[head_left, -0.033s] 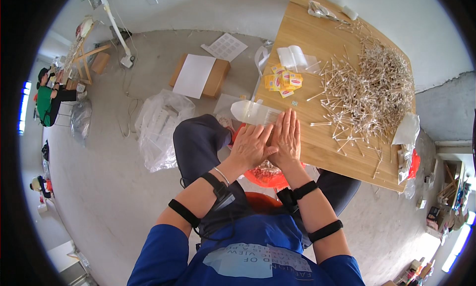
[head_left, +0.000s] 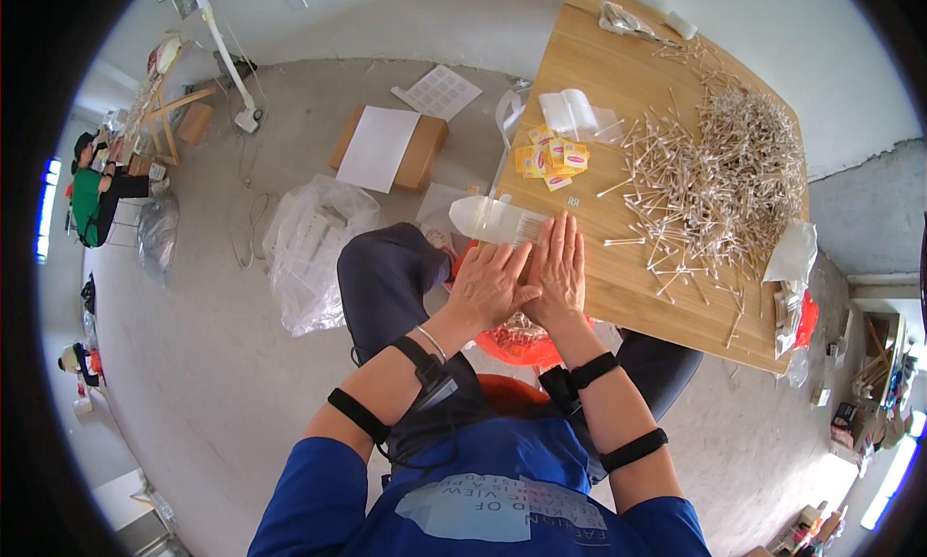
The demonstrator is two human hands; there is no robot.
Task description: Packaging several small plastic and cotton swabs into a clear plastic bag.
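My left hand (head_left: 491, 285) lies palm down with its fingers stretched out, over the table's near left corner. Against it, my right hand (head_left: 558, 272) is laid flat, fingers straight and side by side. Under and beside the fingertips is a clear plastic bag (head_left: 483, 219), its free end sticking out to the left past the table edge. Thin white sticks, apparently cotton swabs (head_left: 527, 229), show in the bag by the fingers; the rest is hidden by my hands. Several small yellow and white packets (head_left: 557, 159) sit beyond the hands. A large loose heap of cotton swabs (head_left: 739, 166) covers the table's right side.
On the wooden table (head_left: 618, 287) are also a stack of clear bags (head_left: 572, 113) and a white bag (head_left: 792, 253). Below my hands is a red plastic bag (head_left: 521, 343). Left on the floor are a cardboard box (head_left: 423, 152) and clear plastic sheeting (head_left: 319, 248). Another person (head_left: 89, 195) sits far left.
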